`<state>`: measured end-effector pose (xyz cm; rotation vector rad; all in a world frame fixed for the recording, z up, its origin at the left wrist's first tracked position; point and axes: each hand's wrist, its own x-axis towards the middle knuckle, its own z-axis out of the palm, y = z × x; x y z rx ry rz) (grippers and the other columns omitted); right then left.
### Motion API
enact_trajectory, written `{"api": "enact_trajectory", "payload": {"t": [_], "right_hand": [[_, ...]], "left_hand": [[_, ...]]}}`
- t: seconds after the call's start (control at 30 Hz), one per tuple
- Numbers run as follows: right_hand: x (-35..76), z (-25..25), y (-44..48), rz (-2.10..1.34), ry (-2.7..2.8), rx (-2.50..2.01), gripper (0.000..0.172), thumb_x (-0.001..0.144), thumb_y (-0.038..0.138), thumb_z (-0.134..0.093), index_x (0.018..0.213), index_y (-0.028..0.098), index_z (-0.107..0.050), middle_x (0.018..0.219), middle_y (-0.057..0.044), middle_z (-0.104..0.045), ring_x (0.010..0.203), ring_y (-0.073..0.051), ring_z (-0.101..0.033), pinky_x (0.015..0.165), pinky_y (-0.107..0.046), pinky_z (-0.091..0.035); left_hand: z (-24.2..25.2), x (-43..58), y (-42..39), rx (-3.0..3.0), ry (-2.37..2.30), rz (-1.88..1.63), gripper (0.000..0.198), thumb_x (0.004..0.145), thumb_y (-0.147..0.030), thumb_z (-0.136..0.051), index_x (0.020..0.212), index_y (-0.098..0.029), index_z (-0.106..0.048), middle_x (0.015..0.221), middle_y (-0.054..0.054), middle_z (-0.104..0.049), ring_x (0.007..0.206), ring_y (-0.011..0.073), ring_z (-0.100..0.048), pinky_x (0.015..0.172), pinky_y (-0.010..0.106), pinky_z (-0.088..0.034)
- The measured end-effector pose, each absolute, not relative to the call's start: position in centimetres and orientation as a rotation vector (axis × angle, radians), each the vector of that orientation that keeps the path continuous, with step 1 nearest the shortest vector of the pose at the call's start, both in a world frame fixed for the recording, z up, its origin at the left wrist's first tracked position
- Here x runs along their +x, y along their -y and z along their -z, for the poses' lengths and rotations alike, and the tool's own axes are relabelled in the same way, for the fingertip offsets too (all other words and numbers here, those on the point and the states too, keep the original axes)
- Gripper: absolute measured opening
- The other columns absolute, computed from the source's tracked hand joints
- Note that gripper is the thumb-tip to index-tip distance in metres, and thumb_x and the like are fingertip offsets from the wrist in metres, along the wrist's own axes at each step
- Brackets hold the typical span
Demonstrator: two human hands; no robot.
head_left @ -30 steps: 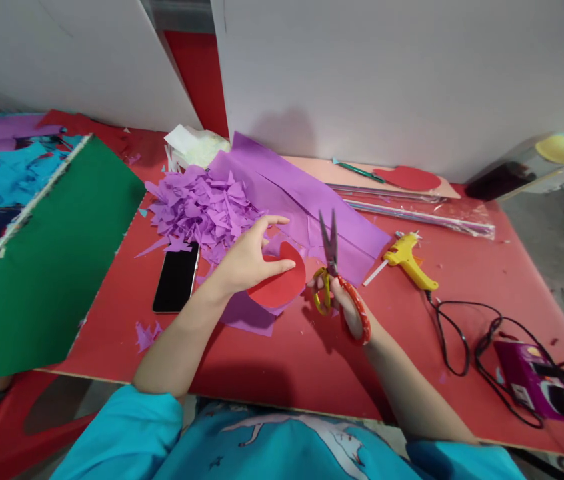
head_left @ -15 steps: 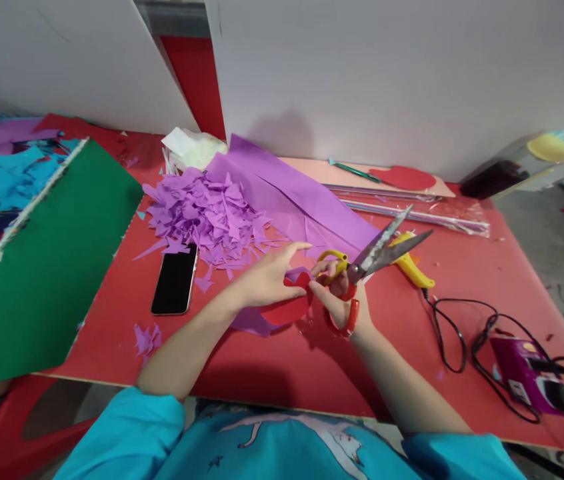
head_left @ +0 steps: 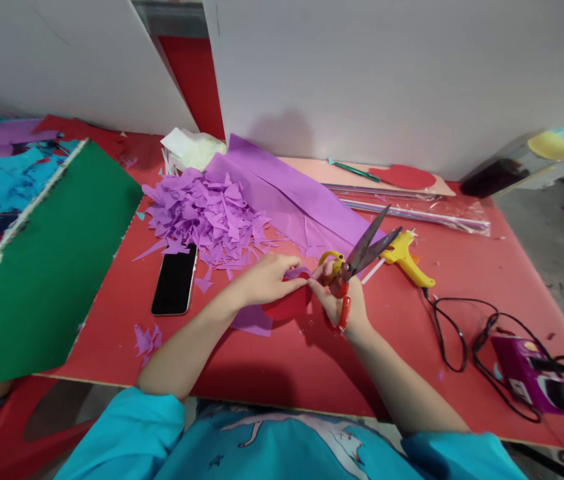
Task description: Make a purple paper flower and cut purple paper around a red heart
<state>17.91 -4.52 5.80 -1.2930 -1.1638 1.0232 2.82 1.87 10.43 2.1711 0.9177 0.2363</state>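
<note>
Near the table's front, my left hand (head_left: 275, 279) grips a rounded red paper piece (head_left: 286, 308) together with a purple paper sheet (head_left: 255, 321) lying behind it. My right hand (head_left: 345, 303) carries scissors (head_left: 346, 270) with one yellow and one red handle loop, the parted blades pointing away to the upper right. The thumb and a finger of that hand also pinch the right edge of the papers. A large heap of cut purple paper pieces (head_left: 207, 213) lies beyond my left hand, partly over the top of a black phone (head_left: 175, 283).
To the right lie a yellow glue gun (head_left: 409, 260), its black cord and a purple box (head_left: 522, 373) with a plug. A large purple sheet (head_left: 292, 193) stretches along the back. A green board (head_left: 47, 267) covers the left; a bottle (head_left: 522, 163) stands at the back right.
The scissors have swung slightly left and their blades have come closer together. My left forefinger has folded down onto the papers, which have turned a little.
</note>
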Motion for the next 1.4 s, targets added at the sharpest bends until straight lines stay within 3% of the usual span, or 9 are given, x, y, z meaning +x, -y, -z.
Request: {"api": "enact_trajectory", "payload": {"t": [0.2, 0.37, 0.63, 0.93, 1.17, 1.4], "right_hand": [[19.5, -6.7, 4.5, -1.075, 1.310, -1.353, 0.021, 0.077, 0.038, -0.058, 0.075, 0.020, -0.049, 0.071, 0.000, -0.052, 0.065, -0.015, -0.050, 0.064, -0.029, -0.042], [22.3, -7.4, 5.2, -1.240, 1.635, -1.351, 0.047, 0.083, 0.060, -0.039, 0.077, 0.017, -0.055, 0.067, -0.001, -0.049, 0.055, -0.013, -0.043, 0.052, -0.028, -0.036], [22.7, -7.3, 5.6, -1.377, 1.825, -1.284, 0.045, 0.087, 0.059, -0.033, 0.071, 0.020, -0.047, 0.069, -0.003, -0.052, 0.062, -0.016, -0.047, 0.060, -0.031, -0.040], [22.0, -7.6, 5.1, -1.477, 1.898, -1.185, 0.055, 0.084, 0.068, -0.025, 0.072, 0.020, -0.048, 0.070, -0.004, -0.053, 0.062, -0.017, -0.046, 0.059, -0.031, -0.037], [21.8, -7.1, 5.3, -1.517, 1.804, -1.194, 0.054, 0.085, 0.067, -0.026, 0.075, 0.020, -0.050, 0.072, -0.004, -0.053, 0.064, -0.017, -0.048, 0.062, -0.031, -0.040], [21.8, -6.3, 5.8, -1.610, 1.666, -1.150, 0.055, 0.084, 0.069, -0.025, 0.080, 0.020, -0.051, 0.074, -0.003, -0.054, 0.064, -0.017, -0.050, 0.061, -0.030, -0.044]], "left_hand": [[-10.8, 2.3, -2.4, 2.108, -1.039, -0.351, 0.018, 0.079, -0.029, -0.053, 0.066, -0.016, -0.051, 0.058, -0.004, -0.046, 0.055, 0.0106, -0.042, 0.055, 0.024, -0.031], [-11.3, 0.9, -3.4, 2.023, -1.297, -0.562, 0.020, 0.077, -0.033, -0.055, 0.067, -0.016, -0.052, 0.060, -0.002, -0.049, 0.059, 0.0128, -0.047, 0.058, 0.026, -0.036], [-11.0, -0.6, -4.3, 1.852, -1.387, -0.902, 0.017, 0.076, -0.033, -0.056, 0.071, -0.017, -0.054, 0.064, 0.000, -0.052, 0.061, 0.0138, -0.049, 0.060, 0.028, -0.041], [-12.2, 0.2, -3.5, 1.934, -1.360, -0.657, 0.019, 0.078, -0.032, -0.057, 0.075, -0.013, -0.057, 0.072, 0.004, -0.060, 0.071, 0.0182, -0.056, 0.072, 0.033, -0.043], [-11.8, 1.0, -3.0, 1.974, -1.265, -0.614, 0.022, 0.078, -0.033, -0.055, 0.066, -0.015, -0.052, 0.063, -0.001, -0.052, 0.060, 0.0130, -0.048, 0.059, 0.027, -0.038], [-11.9, 1.1, -2.9, 1.925, -1.225, -0.597, 0.019, 0.076, -0.032, -0.056, 0.070, -0.014, -0.056, 0.066, 0.000, -0.055, 0.062, 0.0130, -0.048, 0.060, 0.027, -0.039]]}}
